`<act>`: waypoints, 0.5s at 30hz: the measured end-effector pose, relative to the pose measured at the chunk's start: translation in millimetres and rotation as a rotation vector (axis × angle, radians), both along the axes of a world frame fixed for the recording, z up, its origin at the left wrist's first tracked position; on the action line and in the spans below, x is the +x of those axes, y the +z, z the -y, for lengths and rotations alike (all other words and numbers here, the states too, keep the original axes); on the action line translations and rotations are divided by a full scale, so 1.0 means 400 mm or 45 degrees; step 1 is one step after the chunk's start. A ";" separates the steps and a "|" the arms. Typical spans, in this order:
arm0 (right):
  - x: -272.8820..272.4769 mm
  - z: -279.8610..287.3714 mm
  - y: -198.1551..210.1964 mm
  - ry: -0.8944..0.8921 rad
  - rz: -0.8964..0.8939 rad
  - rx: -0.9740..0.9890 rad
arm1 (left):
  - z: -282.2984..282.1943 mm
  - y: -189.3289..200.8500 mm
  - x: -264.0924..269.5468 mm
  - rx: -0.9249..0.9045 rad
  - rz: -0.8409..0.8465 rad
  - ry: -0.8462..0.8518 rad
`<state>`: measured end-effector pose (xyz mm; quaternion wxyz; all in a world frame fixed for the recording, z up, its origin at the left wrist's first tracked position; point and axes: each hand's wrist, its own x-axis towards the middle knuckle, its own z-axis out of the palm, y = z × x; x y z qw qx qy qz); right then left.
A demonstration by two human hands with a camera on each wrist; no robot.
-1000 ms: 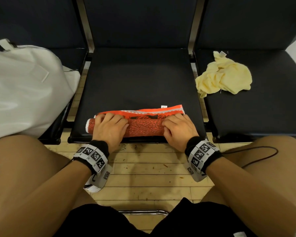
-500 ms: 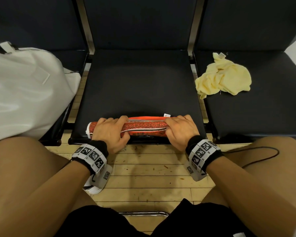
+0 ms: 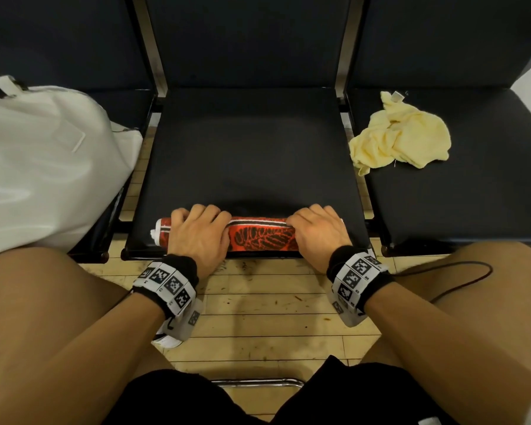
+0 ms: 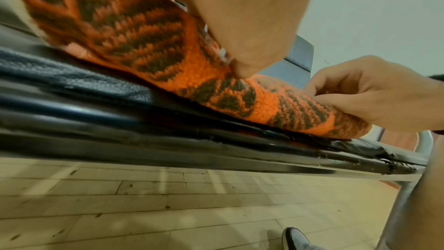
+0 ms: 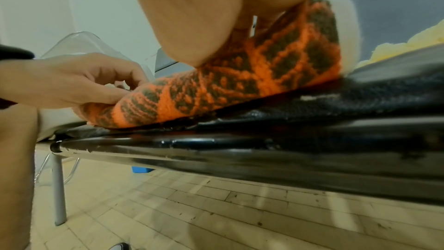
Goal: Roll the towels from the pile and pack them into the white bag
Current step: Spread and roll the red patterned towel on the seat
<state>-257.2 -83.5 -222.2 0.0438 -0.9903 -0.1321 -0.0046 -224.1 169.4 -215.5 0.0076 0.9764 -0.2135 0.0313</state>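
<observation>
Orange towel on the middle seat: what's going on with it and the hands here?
A seated person grips a rolled orange-and-black patterned towel with both hands, left hand near one end and right hand near the other. The roll lies along the front edge of the middle black seat and looks fully rolled, with no loose flap showing. A crumpled yellow towel waits on the seat to the right; the white bag sits on the seat to the left.

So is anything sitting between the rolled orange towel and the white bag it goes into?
Nothing visible does. The orange towel lies rolled at the front edge of the middle seat under the left hand and right hand; the white bag is on the next seat left, across a bare gap.
</observation>
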 end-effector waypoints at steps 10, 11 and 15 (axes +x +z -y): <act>-0.010 0.022 -0.042 -0.114 -0.199 0.025 | -0.026 -0.034 0.013 0.136 -0.314 0.035; -0.009 0.023 -0.046 -0.114 -0.208 0.018 | -0.028 -0.036 0.017 0.140 -0.323 0.033; -0.006 0.027 -0.041 -0.114 -0.093 0.043 | -0.034 -0.025 0.031 0.111 -0.271 0.027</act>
